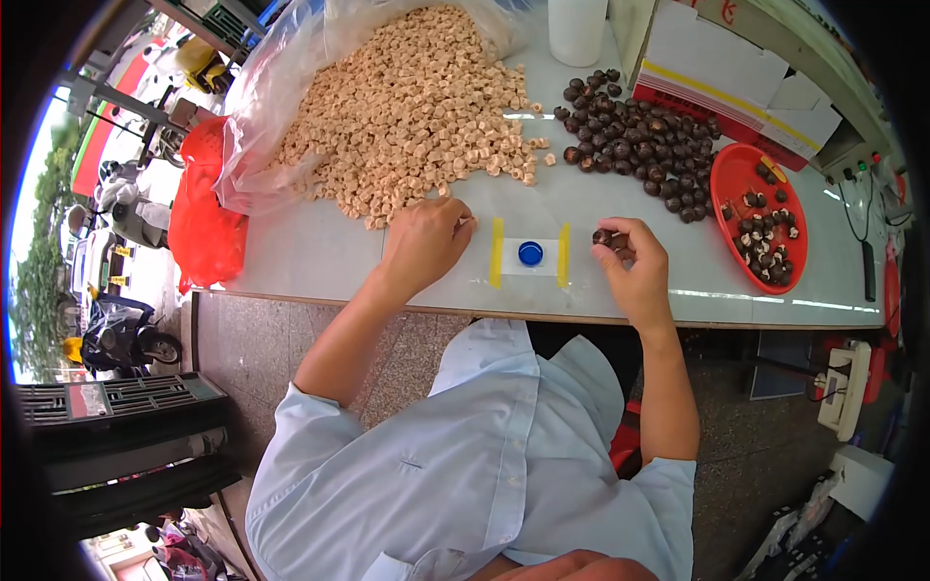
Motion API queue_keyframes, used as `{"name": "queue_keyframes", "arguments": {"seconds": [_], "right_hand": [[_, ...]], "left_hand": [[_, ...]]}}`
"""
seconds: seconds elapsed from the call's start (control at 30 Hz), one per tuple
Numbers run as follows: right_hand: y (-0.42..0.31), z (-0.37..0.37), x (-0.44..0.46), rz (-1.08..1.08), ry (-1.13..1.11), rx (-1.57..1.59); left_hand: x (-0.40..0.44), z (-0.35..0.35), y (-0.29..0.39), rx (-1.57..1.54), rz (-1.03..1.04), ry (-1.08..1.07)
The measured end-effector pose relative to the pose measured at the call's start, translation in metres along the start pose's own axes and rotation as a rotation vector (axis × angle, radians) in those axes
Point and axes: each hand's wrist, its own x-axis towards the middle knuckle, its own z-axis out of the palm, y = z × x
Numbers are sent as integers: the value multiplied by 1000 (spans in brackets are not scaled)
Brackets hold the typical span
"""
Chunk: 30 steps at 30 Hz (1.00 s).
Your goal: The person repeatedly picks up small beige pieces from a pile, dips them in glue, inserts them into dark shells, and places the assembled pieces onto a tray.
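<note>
My left hand (426, 238) rests at the near edge of a big pile of small beige cubes (426, 107). Its thumb and forefinger are closed, with what looks like one beige cube (472, 221) at the tips. My right hand (636, 269) is curled around a few dark brown round nuts (603, 236), one pinched at the fingertips. Between both hands lies a small blue round cap (530, 254) on a white card (548, 261). Yellow tape strips (497, 254) run along the card's two sides.
Loose dark brown nuts (639, 140) are heaped beyond my right hand. Cracked nuts showing white lie in a red plate (800, 254) at the right. A clear plastic bag (257, 145), red bag (206, 223), white container (576, 34) and carton (712, 53) surround the work area.
</note>
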Motion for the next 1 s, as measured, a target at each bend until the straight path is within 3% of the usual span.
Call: {"name": "queue_keyframes", "arguments": {"seconds": [0.17, 0.27, 0.33, 0.4, 0.57, 0.63, 0.73, 0.9, 1.0], "right_hand": [[12, 7, -9, -68, -4, 93], [10, 6, -16, -20, -49, 162], [-6, 6, -22, -46, -122, 178], [-44, 3, -30, -134, -218, 157], [-150, -22, -52, -753, -331, -3], [-184, -36, -61, -709, -303, -33], [-216, -48, -84, -466, -236, -58], [-219, -65, -91, -409, -192, -180], [-184, -41, -54, -729, -149, -236]], "left_hand": [[2, -12, 16, 36, -34, -30], [6, -22, 19, 19, 127, 30], [8, -17, 12, 52, 205, -46], [11, -13, 5, 81, 235, -95], [16, -12, 7, 5, 134, -132], [18, -11, 8, 26, 141, -157], [15, -11, 8, 12, 139, -119], [14, -7, 11, -16, 98, -71], [15, 0, 5, -4, 111, -73]]}}
